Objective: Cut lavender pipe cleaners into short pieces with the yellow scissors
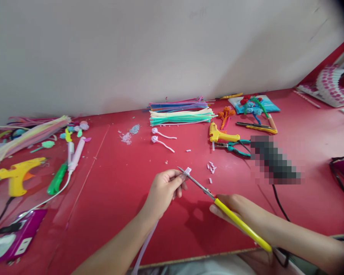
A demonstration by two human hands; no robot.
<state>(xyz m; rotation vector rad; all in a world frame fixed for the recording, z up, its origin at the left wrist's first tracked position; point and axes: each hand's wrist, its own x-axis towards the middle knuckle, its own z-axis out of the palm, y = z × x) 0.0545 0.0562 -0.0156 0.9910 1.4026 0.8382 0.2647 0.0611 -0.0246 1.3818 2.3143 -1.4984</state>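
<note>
My left hand pinches the tip of a pale lilac pipe cleaner; the rest of it trails down under my forearm toward the table's front edge. My right hand grips yellow-handled scissors, whose blades reach up-left and touch the lilac tip between my fingers. Small lilac cut pieces lie on the red table just right of the blades. Two finished lilac rosebuds on white stems rest farther back.
A stack of coloured pipe cleaners lies by the wall, with a yellow glue gun, teal pliers and pipe-cleaner flowers to its right. At left sit another glue gun, more pipe cleaners and a purple power strip.
</note>
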